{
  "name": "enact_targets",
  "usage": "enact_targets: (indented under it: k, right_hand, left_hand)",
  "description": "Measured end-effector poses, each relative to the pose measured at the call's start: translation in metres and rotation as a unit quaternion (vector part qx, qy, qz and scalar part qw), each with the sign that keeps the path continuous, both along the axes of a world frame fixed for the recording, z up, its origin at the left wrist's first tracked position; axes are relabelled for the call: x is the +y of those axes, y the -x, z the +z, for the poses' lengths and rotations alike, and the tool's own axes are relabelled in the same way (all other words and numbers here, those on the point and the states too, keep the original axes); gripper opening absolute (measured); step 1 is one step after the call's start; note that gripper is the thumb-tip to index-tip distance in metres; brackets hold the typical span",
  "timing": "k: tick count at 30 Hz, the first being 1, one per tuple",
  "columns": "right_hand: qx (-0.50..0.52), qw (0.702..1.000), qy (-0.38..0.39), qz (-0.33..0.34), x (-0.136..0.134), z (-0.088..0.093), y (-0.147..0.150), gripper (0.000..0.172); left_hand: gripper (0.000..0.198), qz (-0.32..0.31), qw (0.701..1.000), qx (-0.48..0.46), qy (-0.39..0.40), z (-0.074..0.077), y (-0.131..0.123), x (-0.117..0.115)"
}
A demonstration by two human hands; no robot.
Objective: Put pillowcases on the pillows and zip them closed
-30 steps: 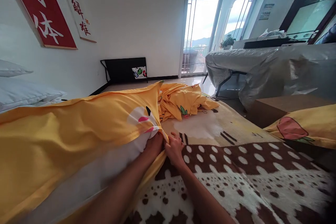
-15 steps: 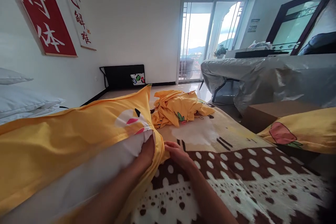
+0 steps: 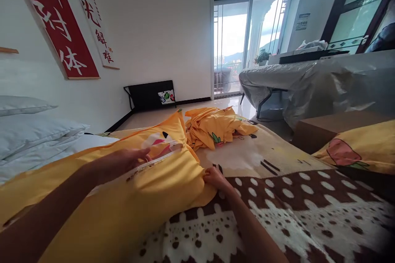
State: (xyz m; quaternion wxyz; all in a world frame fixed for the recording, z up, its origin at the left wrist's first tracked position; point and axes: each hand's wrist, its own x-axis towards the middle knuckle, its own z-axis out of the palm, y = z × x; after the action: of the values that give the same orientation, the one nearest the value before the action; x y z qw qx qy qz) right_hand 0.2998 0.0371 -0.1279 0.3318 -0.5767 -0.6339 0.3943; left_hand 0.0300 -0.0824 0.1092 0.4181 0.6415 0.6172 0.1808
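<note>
A yellow pillowcase (image 3: 173,176) with a cartoon print lies across the left and middle of the bed. Its long opening faces up, and a thin white strip shows along it; whether that is the pillow inside or a zip edge I cannot tell. My left hand (image 3: 131,159) lies at this opening, fingers closed on the fabric edge beside the pink and white print. At the pillowcase's right end, my right hand (image 3: 215,177) pinches the cloth near the corner. Just beyond, a crumpled yellow cloth (image 3: 212,127) with a carrot print rests on the blanket.
White pillows (image 3: 40,131) are stacked at the left. A brown and cream patterned blanket (image 3: 262,197) covers the bed. To the right, a yellow printed pillow (image 3: 364,148) lies by a cardboard box (image 3: 327,127). A plastic-covered table (image 3: 277,76) stands behind.
My left hand has come out of the pillowcase and moved left onto its opening edge. The near flap now covers most of the white pillow. My right hand still holds the right end.
</note>
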Motion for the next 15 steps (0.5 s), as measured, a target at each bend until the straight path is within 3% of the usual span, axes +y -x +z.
enact_targets:
  k: [2,4,6,8,11,15]
  right_hand:
    - [-0.028,0.999,-0.016,-0.005,-0.004,0.009,0.004,0.007]
    - [-0.039,0.998,-0.045,-0.022,-0.01,0.021,0.009,0.01]
    - [-0.04,0.996,-0.073,-0.037,-0.021,0.033,0.013,0.018]
    - [-0.038,0.995,-0.085,-0.034,-0.038,0.041,0.015,0.021]
    - [-0.042,0.996,-0.073,-0.016,-0.077,0.037,0.01,0.016]
    - [-0.002,0.999,-0.044,-0.03,-0.141,0.019,0.002,0.013]
  left_hand:
    - [0.036,0.006,0.993,0.089,-0.076,0.002,0.012,-0.003]
    - [0.028,0.078,0.959,0.163,-0.219,0.005,0.017,0.002]
    - [0.025,0.189,0.918,0.134,-0.322,0.014,0.019,0.011]
    - [0.024,0.249,0.893,0.052,-0.372,0.028,0.018,0.023]
    - [0.02,0.25,0.87,-0.005,-0.425,0.045,0.008,0.04]
    - [0.016,0.161,0.851,0.01,-0.499,0.056,-0.026,0.049]
